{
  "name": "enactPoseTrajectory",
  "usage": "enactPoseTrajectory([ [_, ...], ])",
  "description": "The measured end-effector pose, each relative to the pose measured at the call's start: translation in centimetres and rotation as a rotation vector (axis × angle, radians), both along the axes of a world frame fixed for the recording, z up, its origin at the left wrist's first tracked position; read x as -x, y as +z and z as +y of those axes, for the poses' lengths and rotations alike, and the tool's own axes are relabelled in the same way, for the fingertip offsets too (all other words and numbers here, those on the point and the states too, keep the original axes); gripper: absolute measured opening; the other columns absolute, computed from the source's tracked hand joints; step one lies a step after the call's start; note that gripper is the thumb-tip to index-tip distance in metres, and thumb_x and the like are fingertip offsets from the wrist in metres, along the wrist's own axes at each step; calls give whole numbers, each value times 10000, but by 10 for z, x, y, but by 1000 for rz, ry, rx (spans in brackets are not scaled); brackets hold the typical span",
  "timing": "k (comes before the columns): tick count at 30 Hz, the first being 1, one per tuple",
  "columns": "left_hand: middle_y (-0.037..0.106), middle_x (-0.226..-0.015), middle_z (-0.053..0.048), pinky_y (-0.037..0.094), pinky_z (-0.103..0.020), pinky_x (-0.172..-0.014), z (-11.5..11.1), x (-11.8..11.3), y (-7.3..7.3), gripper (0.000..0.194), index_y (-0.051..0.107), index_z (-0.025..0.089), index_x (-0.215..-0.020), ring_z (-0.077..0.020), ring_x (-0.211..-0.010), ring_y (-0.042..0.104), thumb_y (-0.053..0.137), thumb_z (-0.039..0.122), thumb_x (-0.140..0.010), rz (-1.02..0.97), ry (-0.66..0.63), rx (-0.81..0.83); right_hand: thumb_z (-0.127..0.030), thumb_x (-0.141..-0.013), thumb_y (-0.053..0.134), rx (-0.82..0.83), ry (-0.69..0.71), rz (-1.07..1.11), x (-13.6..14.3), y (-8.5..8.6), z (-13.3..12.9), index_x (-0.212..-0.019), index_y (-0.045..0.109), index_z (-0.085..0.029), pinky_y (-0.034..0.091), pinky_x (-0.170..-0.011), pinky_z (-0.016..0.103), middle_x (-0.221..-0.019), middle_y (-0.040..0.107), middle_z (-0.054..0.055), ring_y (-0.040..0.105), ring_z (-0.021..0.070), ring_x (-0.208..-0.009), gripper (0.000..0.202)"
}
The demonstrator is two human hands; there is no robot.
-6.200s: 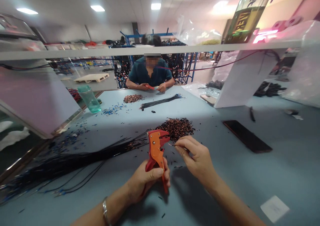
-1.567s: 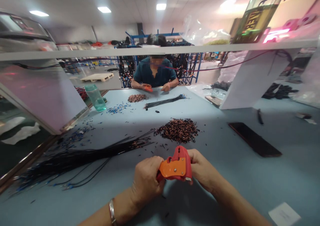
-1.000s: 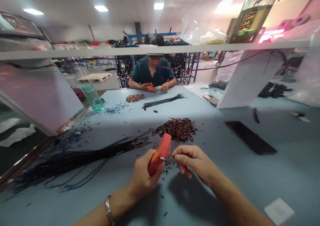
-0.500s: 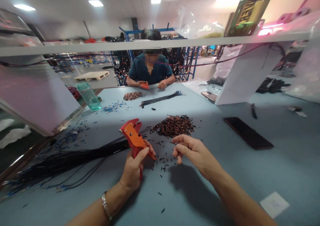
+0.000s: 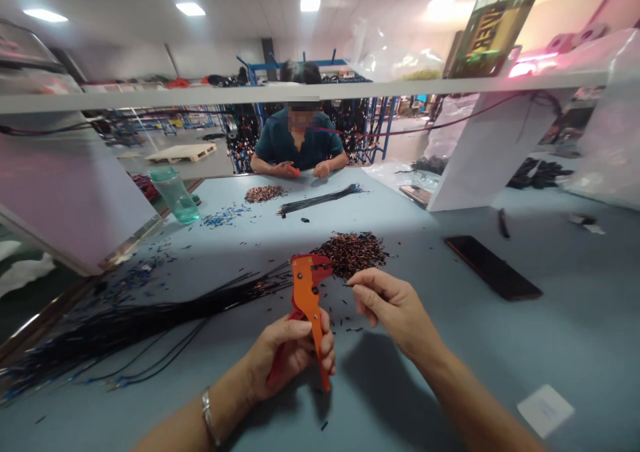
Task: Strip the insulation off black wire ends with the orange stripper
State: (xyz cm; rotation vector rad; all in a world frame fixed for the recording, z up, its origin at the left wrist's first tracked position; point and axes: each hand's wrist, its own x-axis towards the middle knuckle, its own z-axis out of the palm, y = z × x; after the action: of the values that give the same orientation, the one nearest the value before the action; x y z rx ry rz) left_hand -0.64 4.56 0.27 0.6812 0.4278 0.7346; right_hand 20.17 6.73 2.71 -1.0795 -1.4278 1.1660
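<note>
While the L hand grips orange-&-red pliers above the tabletop, their mouth facing R, the R hand hovers just beside w/ thumb & forefinger brought together; whether anything is pinched there, can't tell. Fingertips could get nipped if they strayed into that mouth during a squeeze, & a careless sweep of the pliers could snag the bundle of black wires or scatter the pile of scraps behind. Loose dark bits dot the blue-gray tabletop, w/ blue bits farther L, a phone & paper slip to the R. Opposite, a person in a dark shirt is seen below a white shelf bearing a lg. bottle; beyond, hanging cables & ceiling lights.
</note>
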Motion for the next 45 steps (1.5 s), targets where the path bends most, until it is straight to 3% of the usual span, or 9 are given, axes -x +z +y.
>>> enactPoseTrajectory([
  [5, 642, -709, -45, 489, -369, -719, -1, -1, 1, 256, 643, 124, -903, -186, -660, 637, 650, 232, -672, 29, -86, 7, -368, -853, 610, 20, 54, 20, 2, 1, -2, -914, 614, -202, 399, -481, 228, -567, 566, -60, 456, 87, -430, 177],
  [9, 643, -709, -58, 495, -363, -690, -1, 0, -2, 265, 638, 113, -878, -194, -643, 647, 658, 211, -633, 76, -152, 17, -373, -844, 616, 19, 52, 18, 1, 2, -3, -841, 565, -207, 405, -482, 226, -567, 580, -59, 480, 87, -424, 174],
  [17, 642, -683, -65, 510, -331, -603, -2, 0, -1, 272, 644, 101, -852, -194, -600, 644, 674, 214, -606, 91, -170, 18, -385, -840, 607, -23, -18, -40, 0, 4, -2, -793, 604, -188, 351, -445, 224, -522, 537, -53, 418, 87, -425, 203],
  [24, 648, -682, -49, 508, -329, -620, -1, 1, -2, 268, 652, 119, -851, -189, -605, 642, 675, 230, -608, 82, -191, 23, -357, -881, 555, -52, 42, -104, -5, 3, 1, -847, 622, -189, 440, -516, 236, -618, 604, -31, 525, 102, -465, 184],
  [28, 650, -686, -56, 511, -323, -619, -1, 1, -2, 271, 645, 111, -852, -187, -600, 648, 685, 227, -610, 95, -183, 9, -333, -898, 529, -151, 4, -222, -7, 3, 0, -885, 655, -193, 441, -510, 235, -614, 616, -22, 539, 111, -475, 189],
  [36, 658, -716, -66, 519, -318, -595, -2, -1, -3, 292, 656, 105, -874, -190, -619, 648, 717, 224, -615, 136, -140, -30, -234, -903, 547, -556, -231, -446, -6, 3, -3, -847, 679, -211, 483, -622, 259, -771, 724, 38, 634, 149, -628, 146],
  [45, 656, -718, -70, 521, -308, -588, -3, -1, -2, 296, 661, 101, -884, -192, -623, 651, 711, 216, -616, 127, -139, -30, -233, -922, 544, -616, -238, -490, -3, 4, -5, -855, 670, -214, 484, -602, 254, -747, 725, 40, 636, 148, -598, 144],
])
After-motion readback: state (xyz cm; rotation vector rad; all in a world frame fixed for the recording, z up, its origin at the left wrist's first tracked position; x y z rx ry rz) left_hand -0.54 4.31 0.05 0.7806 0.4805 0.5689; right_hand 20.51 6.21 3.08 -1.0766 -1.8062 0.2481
